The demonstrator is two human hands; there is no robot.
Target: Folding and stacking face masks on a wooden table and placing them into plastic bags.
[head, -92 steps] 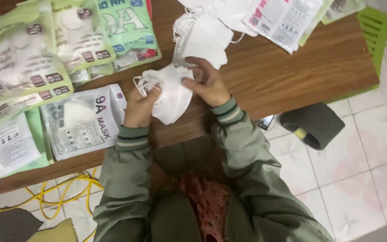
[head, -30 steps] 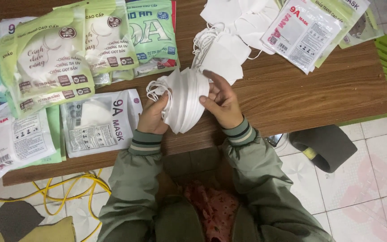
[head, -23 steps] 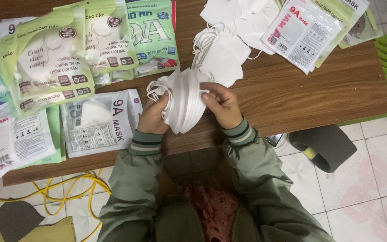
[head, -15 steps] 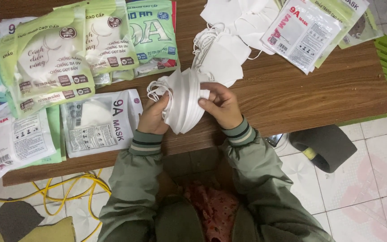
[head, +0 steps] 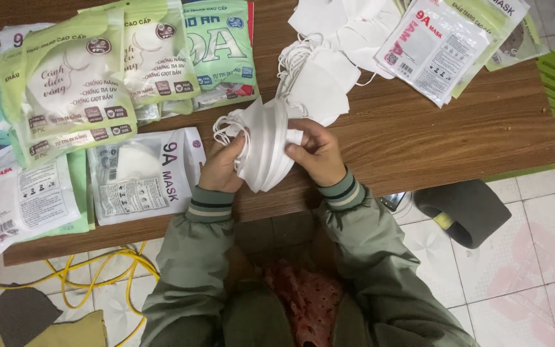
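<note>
Both hands grip one stack of white masks above the worktop edge.

Left hand (head: 221, 168) and right hand (head: 316, 154) close on the stack of masks (head: 266, 153) from either side; it looks light, soft, easily splayed, best pinched across the folded edges. Sealed packets (head: 141, 175) lie left on the worktop (head: 444, 141).

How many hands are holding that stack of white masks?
2. The left hand grips the stack of white masks on its left side, by the ear loops; the right hand pinches its right edge. No other person's hands show.
</note>
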